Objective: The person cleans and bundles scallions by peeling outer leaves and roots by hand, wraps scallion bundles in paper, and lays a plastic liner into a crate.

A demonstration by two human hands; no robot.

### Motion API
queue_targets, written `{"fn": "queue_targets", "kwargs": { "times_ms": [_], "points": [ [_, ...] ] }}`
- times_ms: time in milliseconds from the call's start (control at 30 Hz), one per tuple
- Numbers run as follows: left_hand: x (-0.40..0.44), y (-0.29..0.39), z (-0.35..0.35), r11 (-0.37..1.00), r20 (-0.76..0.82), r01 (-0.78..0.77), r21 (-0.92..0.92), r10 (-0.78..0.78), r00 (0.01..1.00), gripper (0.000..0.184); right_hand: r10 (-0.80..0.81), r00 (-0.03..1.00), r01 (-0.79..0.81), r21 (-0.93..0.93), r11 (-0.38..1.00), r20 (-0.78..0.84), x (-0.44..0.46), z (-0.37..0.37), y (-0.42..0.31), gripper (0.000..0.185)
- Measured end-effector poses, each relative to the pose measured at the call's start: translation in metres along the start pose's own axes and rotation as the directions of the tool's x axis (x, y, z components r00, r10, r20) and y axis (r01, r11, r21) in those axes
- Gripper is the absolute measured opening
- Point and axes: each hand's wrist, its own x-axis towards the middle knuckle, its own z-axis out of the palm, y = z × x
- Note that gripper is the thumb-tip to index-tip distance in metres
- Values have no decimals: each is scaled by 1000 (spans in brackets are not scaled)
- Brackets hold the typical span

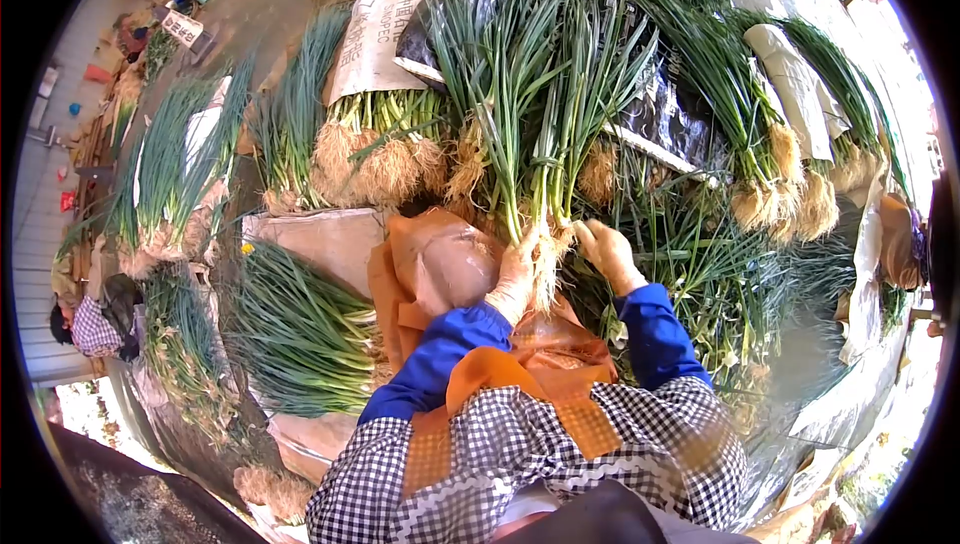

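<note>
My left hand [514,280] is wrapped round the white lower stems of a bunch of spring onions [545,159]. Their green leaves point away from me, and their pale, stringy roots [545,279] hang beside my fingers. On the other side of the roots is my right hand [610,255], its fingers curled in a pinch close to the stems. Whatever is between those fingertips is too small to make out. An orange apron [405,269] covers my lap below the bunch.
Loose spring onions [300,329] lie at my left on sacking. Rooted bundles [385,159] stand ahead, partly under a printed white sack [385,29] and a black plastic sheet [670,109]. Stripped leaves [700,284] litter my right. Another person [97,327] sits at far left.
</note>
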Motion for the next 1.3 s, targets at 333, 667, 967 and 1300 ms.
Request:
{"fn": "queue_targets", "kwargs": {
  "times_ms": [333,667,967,1300],
  "points": [
    [12,11,-13,997,96,20,81,-28,995,23,57,989,76,802,593,-136,57,60,10,26],
    [2,26,-5,961,99,276,0,-275,956,17,41,917,57,233,971,-396,50,23,-20,43],
    [-5,40,-13,988,191,141,67,-152,970,21,-36,934,47,23,999,-355,71,9,15,26],
    [-7,-19,5,875,59,-24,484,-5,998,16,31,1000,-21,814,580,4,23,-11,-35,23]
  ]
}}
